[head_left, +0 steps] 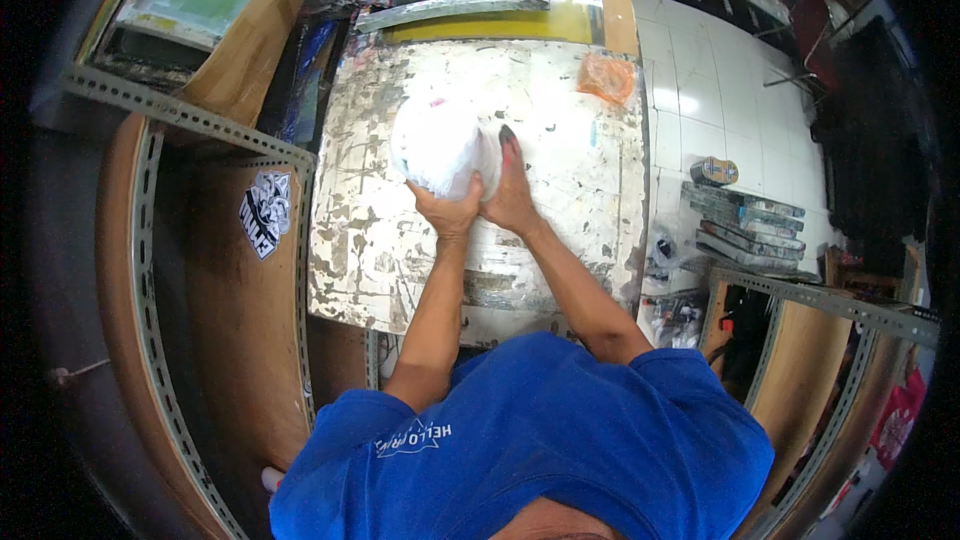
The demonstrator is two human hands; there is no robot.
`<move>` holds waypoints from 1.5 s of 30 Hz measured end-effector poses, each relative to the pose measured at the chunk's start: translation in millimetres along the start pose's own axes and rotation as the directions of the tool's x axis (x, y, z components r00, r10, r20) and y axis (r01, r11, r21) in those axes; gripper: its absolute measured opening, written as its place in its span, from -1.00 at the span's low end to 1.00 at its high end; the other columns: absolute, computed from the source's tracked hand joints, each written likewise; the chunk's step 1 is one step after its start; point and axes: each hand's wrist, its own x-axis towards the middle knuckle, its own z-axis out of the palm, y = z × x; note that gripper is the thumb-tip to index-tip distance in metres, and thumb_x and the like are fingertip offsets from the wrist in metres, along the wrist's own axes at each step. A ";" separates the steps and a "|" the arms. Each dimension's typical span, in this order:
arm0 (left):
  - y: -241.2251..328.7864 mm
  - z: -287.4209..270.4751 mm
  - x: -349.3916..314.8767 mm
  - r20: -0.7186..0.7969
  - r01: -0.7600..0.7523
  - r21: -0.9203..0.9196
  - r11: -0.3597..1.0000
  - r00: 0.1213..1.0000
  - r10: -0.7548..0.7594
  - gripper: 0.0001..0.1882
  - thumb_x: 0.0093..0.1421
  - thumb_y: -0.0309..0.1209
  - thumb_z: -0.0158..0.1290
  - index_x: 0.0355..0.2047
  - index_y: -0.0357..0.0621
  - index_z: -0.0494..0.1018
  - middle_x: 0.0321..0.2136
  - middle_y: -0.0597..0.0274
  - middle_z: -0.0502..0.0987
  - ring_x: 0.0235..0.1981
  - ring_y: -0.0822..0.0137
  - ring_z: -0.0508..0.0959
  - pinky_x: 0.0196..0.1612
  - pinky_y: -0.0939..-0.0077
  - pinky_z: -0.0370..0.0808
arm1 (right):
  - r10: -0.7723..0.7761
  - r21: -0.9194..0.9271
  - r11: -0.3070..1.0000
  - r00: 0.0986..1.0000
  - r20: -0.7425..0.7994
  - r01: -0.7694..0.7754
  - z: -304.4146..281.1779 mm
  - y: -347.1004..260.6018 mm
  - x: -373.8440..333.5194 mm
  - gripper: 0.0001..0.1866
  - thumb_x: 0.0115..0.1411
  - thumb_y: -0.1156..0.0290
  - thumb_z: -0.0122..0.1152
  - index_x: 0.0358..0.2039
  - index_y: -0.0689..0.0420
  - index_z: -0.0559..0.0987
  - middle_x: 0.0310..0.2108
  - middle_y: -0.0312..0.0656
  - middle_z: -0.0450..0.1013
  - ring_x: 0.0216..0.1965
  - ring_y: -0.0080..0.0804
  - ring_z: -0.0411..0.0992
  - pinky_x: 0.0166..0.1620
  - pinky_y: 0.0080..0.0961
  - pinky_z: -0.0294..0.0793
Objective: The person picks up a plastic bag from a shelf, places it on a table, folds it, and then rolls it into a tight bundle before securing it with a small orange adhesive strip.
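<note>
A white, rounded bundle (440, 145), partly see-through at its right side like a plastic bag, rests on the worn, paint-flecked white tabletop (400, 270). Glare washes out much of its surface, so its contents cannot be made out. My left hand (447, 212) grips its near edge, thumb and fingers spread around it. Against its right side lies my right hand (513, 190), its fingers reaching forward along the thin material and their tips stained dark and reddish. Some fingers of both hands are hidden behind the bundle.
An orange crumpled plastic piece (607, 78) lies at the table's far right. Framed printing screens (460, 10) stand at the back. Metal-framed shelving (225, 125) flanks the left. On the right, stacked frames (750, 230) sit on the tiled floor, with another shelf (800, 295) nearer me.
</note>
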 end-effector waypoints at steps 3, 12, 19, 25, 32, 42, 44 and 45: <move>-6.3 0.8 -1.0 0.032 -0.002 -0.036 0.999 0.999 0.003 0.00 -0.29 -0.35 0.41 0.15 -0.41 0.14 -0.05 -0.14 0.45 -0.01 0.02 0.50 0.06 0.23 0.44 | -0.128 -0.014 0.991 0.989 0.071 0.129 18.8 16.4 12.6 0.05 -0.09 0.29 0.34 0.31 0.35 -0.04 0.28 0.26 0.00 0.28 0.27 0.00 0.31 0.01 0.01; -6.5 -5.5 -4.7 0.223 -0.041 0.128 0.991 0.975 0.012 -0.08 -0.34 -0.30 0.50 0.05 -0.34 0.33 -0.01 -0.01 0.47 0.01 0.04 0.49 0.17 0.18 0.33 | 0.023 -0.050 0.998 1.000 0.003 -0.023 25.0 1.0 13.1 -0.07 -0.05 0.12 0.28 0.26 0.29 0.12 0.19 0.19 0.15 0.18 0.20 0.11 0.19 0.01 0.12; 0.2 6.4 6.2 0.109 -0.105 0.068 0.992 0.989 0.097 -0.37 -0.24 -0.30 0.45 -0.11 -0.20 0.52 -0.14 0.12 0.60 -0.05 0.12 0.56 0.15 0.17 0.36 | -0.032 -0.055 0.998 0.999 0.004 0.032 35.5 20.6 4.0 -0.02 -0.05 0.12 0.31 0.28 0.30 0.08 0.24 0.19 0.09 0.23 0.13 0.08 0.25 -0.07 0.06; 3.7 -8.0 19.3 0.145 -0.156 0.214 0.964 0.981 0.127 -0.43 -0.24 -0.28 0.42 -0.17 -0.18 0.56 -0.19 0.17 0.63 -0.14 0.18 0.61 0.02 0.27 0.50 | 0.144 -0.088 0.983 0.973 -0.180 -0.162 -65.8 58.9 32.4 0.03 -0.12 0.18 0.53 0.25 0.29 0.15 0.21 0.11 0.17 0.25 0.02 0.15 0.28 -0.19 0.11; -19.5 -15.3 7.2 0.114 0.073 0.093 0.993 0.990 -0.084 -0.28 -0.29 -0.35 0.46 -0.07 -0.30 0.45 -0.15 0.12 0.58 -0.15 0.22 0.60 -0.03 0.32 0.54 | 0.690 -0.073 0.549 0.501 -0.523 -0.832 -165.6 151.0 107.4 -0.24 -0.09 0.07 0.45 0.05 0.27 0.44 -0.12 0.02 0.51 -0.05 0.00 0.45 0.01 -0.17 0.40; -3.1 -37.7 -8.3 0.183 0.063 0.149 0.987 0.979 -0.090 -0.29 -0.28 -0.32 0.46 -0.07 -0.27 0.46 -0.16 0.15 0.58 -0.13 0.22 0.59 0.01 0.33 0.51 | 0.692 -0.074 0.642 0.618 -0.374 -0.763 -175.1 128.0 101.7 -0.76 -0.18 0.27 0.36 -0.51 0.15 0.65 -0.39 -0.08 0.57 -0.42 -0.18 0.50 -0.26 -0.32 0.49; -6.5 -52.0 -16.2 0.303 -0.092 0.219 0.971 0.953 0.022 -0.22 -0.28 -0.41 0.45 0.01 -0.30 0.39 -0.13 0.07 0.57 -0.10 0.22 0.59 -0.01 0.35 0.53 | 0.641 -0.092 0.701 0.680 -0.356 -0.708 -183.7 127.7 79.4 -0.76 -0.18 0.27 0.35 -0.53 0.17 0.65 -0.31 -0.07 0.55 -0.41 -0.17 0.45 -0.20 -0.37 0.46; -6.8 -58.6 -23.0 0.324 -0.113 0.219 0.969 0.945 0.037 -0.22 -0.27 -0.39 0.44 0.01 -0.29 0.39 -0.12 0.09 0.58 -0.10 0.22 0.59 0.02 0.34 0.51 | 0.617 -0.101 0.726 0.708 -0.343 -0.681 -185.0 123.1 67.6 -0.76 -0.19 0.27 0.35 -0.54 0.18 0.65 -0.28 -0.07 0.54 -0.40 -0.17 0.42 -0.17 -0.40 0.44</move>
